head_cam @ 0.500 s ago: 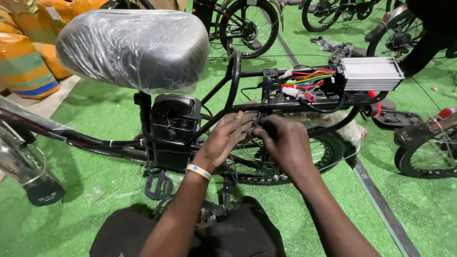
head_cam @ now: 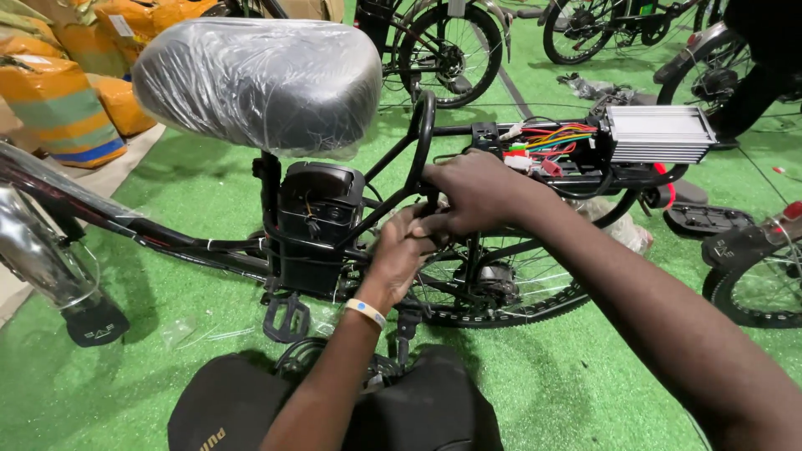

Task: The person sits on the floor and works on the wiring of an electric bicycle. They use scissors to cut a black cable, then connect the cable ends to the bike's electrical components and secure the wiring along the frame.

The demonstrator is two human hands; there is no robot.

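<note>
Behind the plastic-wrapped saddle (head_cam: 259,83), both hands meet on the black frame tube (head_cam: 423,125) of an electric bicycle, where the curved stay drops toward the rear wheel (head_cam: 501,292). Right hand (head_cam: 476,188) lies on top, fingers curled over and closed around the tube just behind the saddle post; left hand (head_cam: 401,250), with a pale wristband (head_cam: 366,311), comes up from below and behind the saddle, fingers bent and pressed against the same junction, though whether they pinch anything small I cannot tell, since the right hand covers the spot. Of the two, the right hand sits nearer the tube, whose long axis runs steeply up and down, leaning toward the saddle at its top. Directly below the saddle, a black battery case (head_cam: 317,225) sits in the frame. Farther behind the saddle, the rear rack carries a ribbed silver controller box (head_cam: 656,134), with a bundle of coloured wires (head_cam: 555,138) spilling from its saddle-facing end; nothing shows inside the closed box
</note>
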